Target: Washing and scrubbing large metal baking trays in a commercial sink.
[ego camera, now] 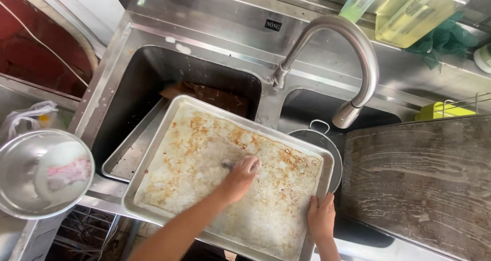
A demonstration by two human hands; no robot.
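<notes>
A large rectangular metal tray (153, 199) with brown baked-on residue and soapy film lies tilted across the edge of the left sink basin (138, 82). My left hand (240, 176) presses on the middle of the tray, fingers closed over a small grey scouring pad (228, 164) that pokes out at the fingertips. My right hand (321, 217) grips the tray's near right rim, fingers curled over the edge.
A second tray (128, 159) lies under the first. A curved faucet (358, 51) arches over a lidded pot (319, 138) in the right basin. A soapy dark board (419, 179) sits at right, a steel bowl (30, 174) with a cloth at left, and bottles (414, 10) behind.
</notes>
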